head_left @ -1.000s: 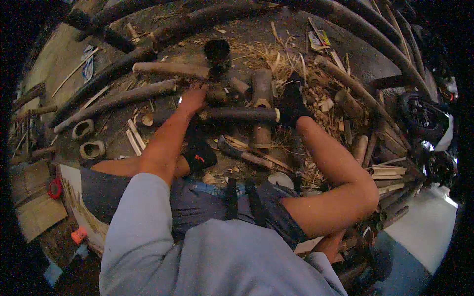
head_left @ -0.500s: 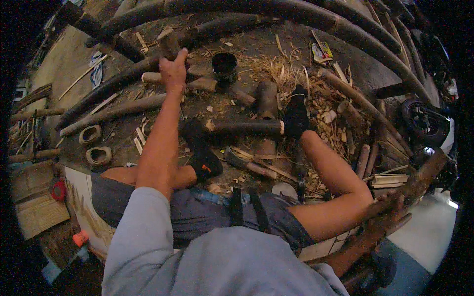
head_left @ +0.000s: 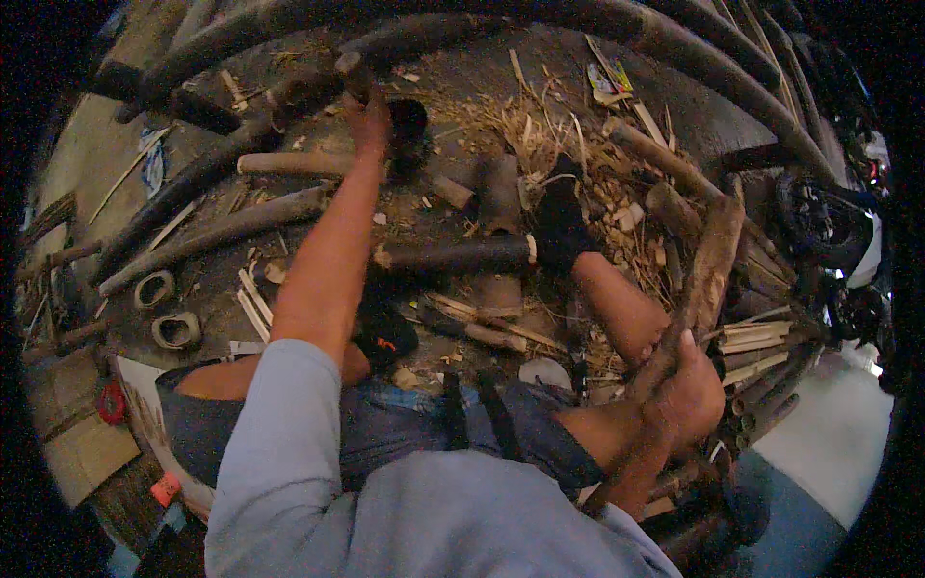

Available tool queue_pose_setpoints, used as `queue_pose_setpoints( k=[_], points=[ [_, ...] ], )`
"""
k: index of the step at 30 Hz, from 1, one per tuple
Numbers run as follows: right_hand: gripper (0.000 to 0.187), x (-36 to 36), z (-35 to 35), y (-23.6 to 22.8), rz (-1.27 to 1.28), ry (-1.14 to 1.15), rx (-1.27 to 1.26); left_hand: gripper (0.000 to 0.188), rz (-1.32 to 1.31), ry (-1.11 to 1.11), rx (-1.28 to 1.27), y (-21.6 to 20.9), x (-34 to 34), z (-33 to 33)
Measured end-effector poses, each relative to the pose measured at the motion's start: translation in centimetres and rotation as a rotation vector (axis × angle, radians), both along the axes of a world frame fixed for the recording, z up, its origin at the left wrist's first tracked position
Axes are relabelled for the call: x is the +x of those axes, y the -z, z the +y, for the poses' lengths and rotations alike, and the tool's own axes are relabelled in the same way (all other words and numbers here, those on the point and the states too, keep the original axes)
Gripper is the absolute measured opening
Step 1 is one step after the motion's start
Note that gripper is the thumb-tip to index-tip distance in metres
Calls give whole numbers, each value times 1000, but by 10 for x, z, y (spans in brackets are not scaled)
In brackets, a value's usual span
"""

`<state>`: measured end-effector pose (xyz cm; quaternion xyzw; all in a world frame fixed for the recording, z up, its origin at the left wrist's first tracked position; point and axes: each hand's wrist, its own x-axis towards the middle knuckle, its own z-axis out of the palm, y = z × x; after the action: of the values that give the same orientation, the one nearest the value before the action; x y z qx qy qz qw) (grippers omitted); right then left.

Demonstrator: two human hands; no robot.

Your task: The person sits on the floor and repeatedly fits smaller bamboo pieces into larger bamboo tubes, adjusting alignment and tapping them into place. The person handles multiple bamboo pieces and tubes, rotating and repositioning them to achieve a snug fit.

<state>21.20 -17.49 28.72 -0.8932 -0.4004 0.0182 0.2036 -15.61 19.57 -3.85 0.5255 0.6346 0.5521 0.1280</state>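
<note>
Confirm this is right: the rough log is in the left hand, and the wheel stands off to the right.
Wrong hand: the head view shows the log in the right hand. The wheel does stand off to the right.

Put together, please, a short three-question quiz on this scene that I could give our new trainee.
1. True or false: the right hand is gripping a rough brown log.

2. Multiple choice: which thing is just to the right of the left hand in the picture?
A) the red ring
B) the black container
C) the motorcycle wheel

3. Fill in the blank: in the picture, the two hollow ring-shaped pieces lie to the ____ of the dark tube on the ground.

Key: 1. True. 2. B, the black container. 3. Left.
</note>
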Motion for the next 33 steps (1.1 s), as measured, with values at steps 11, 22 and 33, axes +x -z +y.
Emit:
queue_pose_setpoints(
  k=[11, 22, 33],
  points=[
    [48, -37, 13, -22, 552, 132, 219, 49, -260, 157, 13, -155, 73, -91],
    [49, 19, -32, 23, -262, -240, -13, 55, 12, 527, 25, -151, 174, -192],
    [53, -32, 2, 38, 590, -169, 50, 65, -595, 169, -278, -62, -8, -51]
  ],
)
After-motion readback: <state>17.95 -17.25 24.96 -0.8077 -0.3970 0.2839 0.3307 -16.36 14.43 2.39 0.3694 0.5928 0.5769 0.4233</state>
